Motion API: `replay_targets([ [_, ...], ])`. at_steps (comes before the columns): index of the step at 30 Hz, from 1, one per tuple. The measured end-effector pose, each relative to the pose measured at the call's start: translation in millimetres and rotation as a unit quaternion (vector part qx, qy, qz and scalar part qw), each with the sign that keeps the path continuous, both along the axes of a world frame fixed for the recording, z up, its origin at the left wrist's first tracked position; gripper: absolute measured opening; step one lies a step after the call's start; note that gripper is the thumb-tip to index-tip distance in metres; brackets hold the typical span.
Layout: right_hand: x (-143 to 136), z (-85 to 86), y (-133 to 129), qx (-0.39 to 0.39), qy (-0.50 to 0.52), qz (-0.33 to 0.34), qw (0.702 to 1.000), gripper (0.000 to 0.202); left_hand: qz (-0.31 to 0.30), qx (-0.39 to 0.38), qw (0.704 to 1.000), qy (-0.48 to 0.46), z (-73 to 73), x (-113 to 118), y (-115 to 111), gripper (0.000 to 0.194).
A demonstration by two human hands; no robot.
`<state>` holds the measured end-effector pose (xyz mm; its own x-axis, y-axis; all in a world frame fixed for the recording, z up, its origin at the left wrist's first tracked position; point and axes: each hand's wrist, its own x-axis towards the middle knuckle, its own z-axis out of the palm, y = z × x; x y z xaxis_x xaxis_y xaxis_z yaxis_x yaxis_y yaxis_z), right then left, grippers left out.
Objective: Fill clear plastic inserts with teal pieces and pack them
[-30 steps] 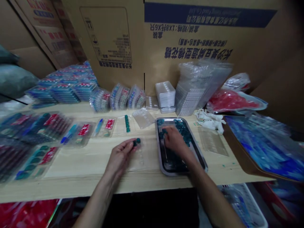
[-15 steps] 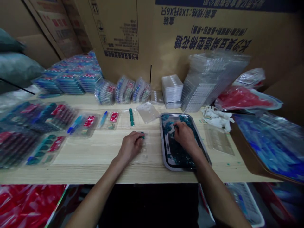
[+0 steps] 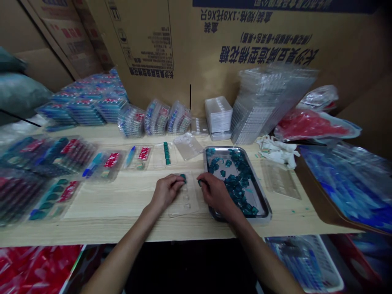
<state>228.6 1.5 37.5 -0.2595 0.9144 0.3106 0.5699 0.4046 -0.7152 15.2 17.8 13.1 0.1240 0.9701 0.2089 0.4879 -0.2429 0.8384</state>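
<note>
My left hand (image 3: 168, 190) pinches a small dark green piece (image 3: 183, 177) at the upper part of a clear plastic tray (image 3: 192, 204) lying on the table. Just right of that tray, my right hand (image 3: 216, 194) is closed on another green piece (image 3: 200, 182), between the clear tray and a metal tray. The metal tray (image 3: 266, 208) holds several loose green pieces (image 3: 237, 183). Behind my left hand lies a clear tray with a column of green pieces (image 3: 166, 153).
Filled packs (image 3: 112, 163) stand in rows on the left. Along the back are stacked clear trays (image 3: 260, 110) and white trays (image 3: 218, 114). White gloves (image 3: 277, 151) and a carton of blue packets (image 3: 343, 179) are on the right.
My right hand has moved left from over the metal tray to beside the clear tray, with a green piece in its fingers. My left hand has stayed at the clear tray.
</note>
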Motion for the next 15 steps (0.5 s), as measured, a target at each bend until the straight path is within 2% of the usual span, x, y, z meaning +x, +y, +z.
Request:
replay_targets([
  [3, -18, 1.5, -4, -0.012, 0.011, 0.045, 0.999, 0.022, 0.028, -0.058, 0.995, -0.077, -0.6, 0, 3, 0.024],
  [5, -27, -0.6, -5, -0.026, 0.012, 0.046, 0.999, 0.022, 0.03, -0.08, 0.992, -0.094, 0.3, -1, 5, 0.027],
  [11, -34, -14.1, 0, -0.064, 0.001, 0.013, 0.998, 0.023, 0.023, -0.069, 0.996, -0.045, 3.8, 1, 2, 0.021],
  [15, -33, -19.7, 3, -0.074, -0.002, 0.004, 0.997, 0.023, 0.026, -0.047, 0.998, -0.03, 0.9, 2, 0, 0.019],
])
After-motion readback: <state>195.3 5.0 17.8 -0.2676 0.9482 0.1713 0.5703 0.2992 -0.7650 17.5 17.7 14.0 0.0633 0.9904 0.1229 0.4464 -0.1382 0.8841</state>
